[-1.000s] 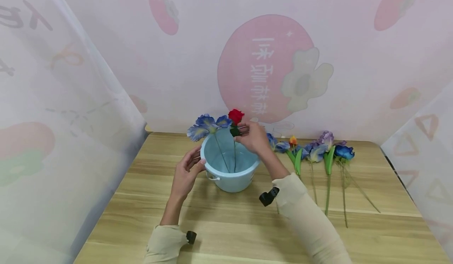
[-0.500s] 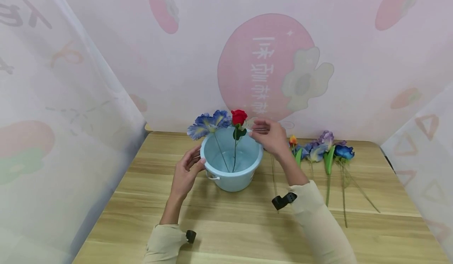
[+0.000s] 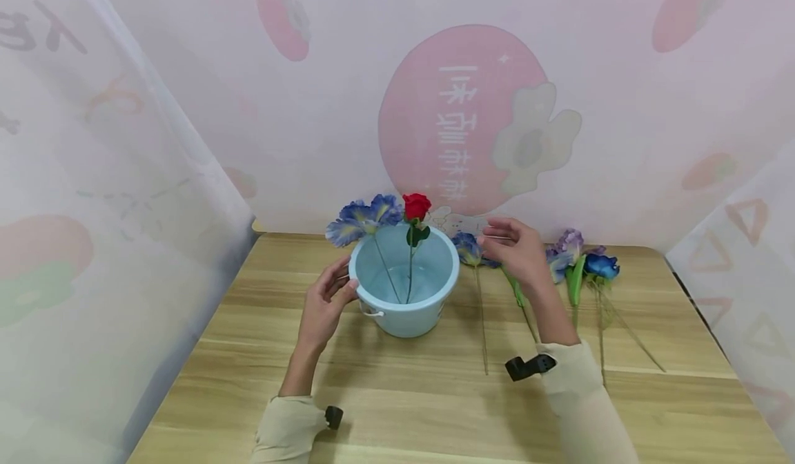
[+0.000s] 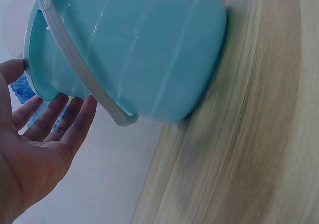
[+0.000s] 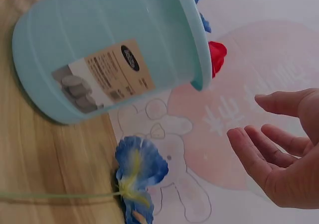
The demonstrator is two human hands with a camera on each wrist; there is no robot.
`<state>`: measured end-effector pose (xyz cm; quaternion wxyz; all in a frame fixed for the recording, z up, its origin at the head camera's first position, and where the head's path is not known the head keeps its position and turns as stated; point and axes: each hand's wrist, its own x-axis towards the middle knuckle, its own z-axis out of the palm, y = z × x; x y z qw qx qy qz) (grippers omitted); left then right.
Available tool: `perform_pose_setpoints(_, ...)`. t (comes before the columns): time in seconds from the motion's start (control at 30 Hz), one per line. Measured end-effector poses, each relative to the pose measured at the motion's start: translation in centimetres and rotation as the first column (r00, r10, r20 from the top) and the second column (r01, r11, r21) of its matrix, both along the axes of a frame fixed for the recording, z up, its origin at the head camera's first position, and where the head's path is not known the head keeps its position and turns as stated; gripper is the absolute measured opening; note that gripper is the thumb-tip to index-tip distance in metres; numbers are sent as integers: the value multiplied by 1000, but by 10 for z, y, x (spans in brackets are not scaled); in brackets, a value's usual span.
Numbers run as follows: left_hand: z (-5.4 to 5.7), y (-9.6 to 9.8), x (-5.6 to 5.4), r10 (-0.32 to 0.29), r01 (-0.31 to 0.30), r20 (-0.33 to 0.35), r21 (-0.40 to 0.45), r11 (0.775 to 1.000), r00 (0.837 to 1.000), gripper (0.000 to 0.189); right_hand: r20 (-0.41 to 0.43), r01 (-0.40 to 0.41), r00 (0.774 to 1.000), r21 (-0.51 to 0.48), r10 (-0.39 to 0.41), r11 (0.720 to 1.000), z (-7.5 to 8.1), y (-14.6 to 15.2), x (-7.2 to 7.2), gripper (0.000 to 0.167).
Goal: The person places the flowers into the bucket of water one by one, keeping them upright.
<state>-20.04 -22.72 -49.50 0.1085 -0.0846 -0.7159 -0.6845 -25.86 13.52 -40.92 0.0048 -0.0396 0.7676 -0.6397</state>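
One table, two grips, one bucket — two flowers in it, others too overlapped to count.

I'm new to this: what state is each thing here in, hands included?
Bucket: upright on the table
Bucket handle: lowered
Red rose: stem in the bucket, bloom above it
Blue iris-like flower: stem in the bucket, leaning
Other flowers: lying on the table, partly hidden
Left hand: touching the bucket
Right hand: holding nothing
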Motion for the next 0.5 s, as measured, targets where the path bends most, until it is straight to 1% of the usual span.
perform_pose_setpoints(0.23, 0, -1, 1, 1, -1, 9, 4, 1000, 1000, 54, 31, 31, 999, -7, -31, 999, -8, 23, 6, 55)
perform_pose_setpoints(0.5, -2, -1, -1, -5, 5, 10, 5, 1000, 1000, 54, 55, 69, 996, 11, -69, 998, -28, 49, 12, 59)
